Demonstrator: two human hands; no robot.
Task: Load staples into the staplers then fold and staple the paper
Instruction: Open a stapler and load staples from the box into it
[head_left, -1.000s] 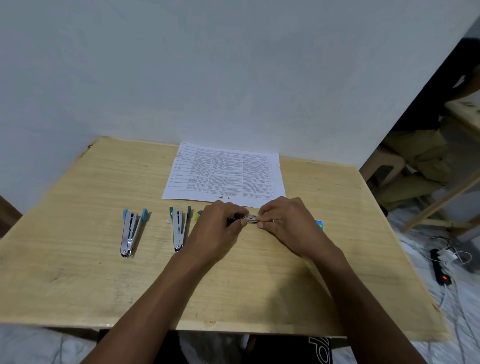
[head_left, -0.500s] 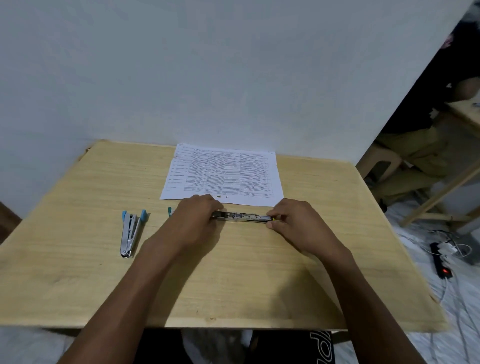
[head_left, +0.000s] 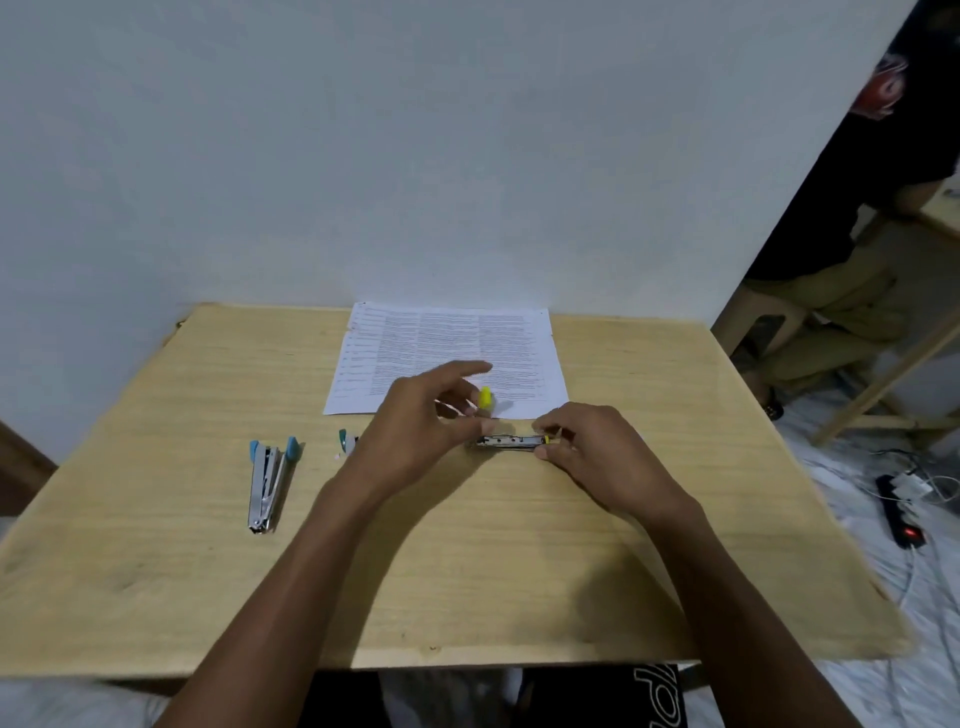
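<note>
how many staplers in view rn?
3: blue stapler lying at left; teal stapler mostly hidden behind the left hand; yellow stapler, opened, held by left hand and right hand.

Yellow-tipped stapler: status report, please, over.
Left hand, right hand both grip yellow-tipped silver metal stapler, hinged open. Printed white paper sheet flat behind, unfolded. Nothing blocking.

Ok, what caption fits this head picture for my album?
Left hand and right hand hold a yellow stapler at the table, near the paper.

left hand: lifting, raising the yellow-capped arm toward the paper.
stapler: folding up from flat.
</note>
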